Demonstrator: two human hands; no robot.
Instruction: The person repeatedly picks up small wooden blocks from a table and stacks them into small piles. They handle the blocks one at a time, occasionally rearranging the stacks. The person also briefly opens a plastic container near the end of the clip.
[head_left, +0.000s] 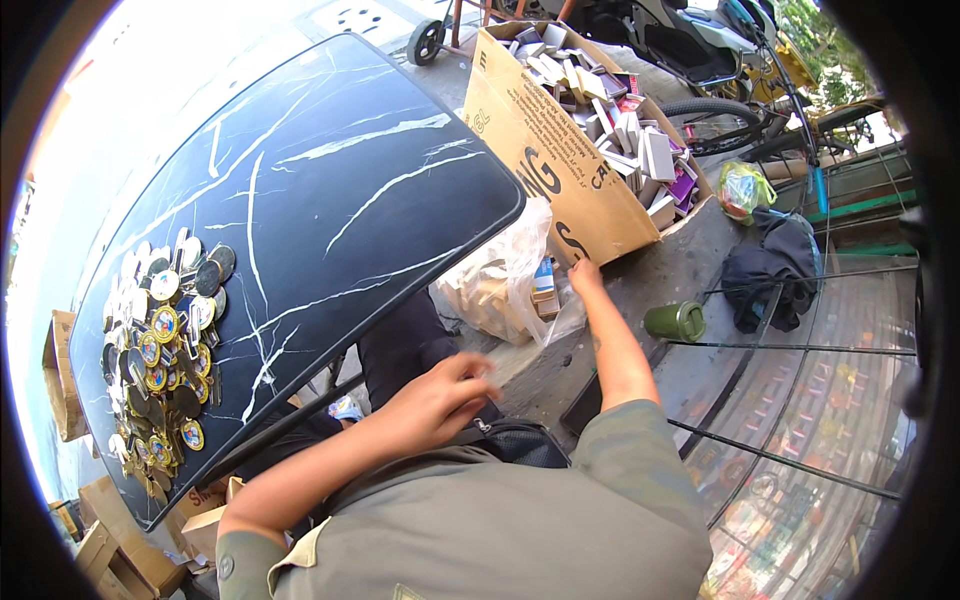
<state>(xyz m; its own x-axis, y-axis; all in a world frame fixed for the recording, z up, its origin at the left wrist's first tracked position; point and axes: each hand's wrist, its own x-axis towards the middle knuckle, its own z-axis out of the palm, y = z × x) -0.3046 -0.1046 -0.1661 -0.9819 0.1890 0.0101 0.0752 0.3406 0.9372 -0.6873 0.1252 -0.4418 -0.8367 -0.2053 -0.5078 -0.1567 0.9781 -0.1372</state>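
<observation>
My left hand [440, 398] is raised over my lap beside the table edge. Its fingers are bent but apart, and nothing shows in them. Stretched forward, my right hand [583, 274] is at the lower corner of a big cardboard box [560, 165], beside a clear plastic bag [500, 290]. Its fingers look bunched together; what they hold, if anything, is hidden. Inside the bag are tan pieces and a small blue-and-white box [544, 280]. Many small white, purple and dark boxes [610, 110] fill the cardboard box.
A black marble-patterned table [340, 190] stands to my left, with a heap of round medal-like pieces [165, 350] on its left end. On the right are a green cylinder [676, 321], a dark cloth bundle [772, 268] and a wire rack [800, 400]. A parked bicycle [715, 125] stands behind.
</observation>
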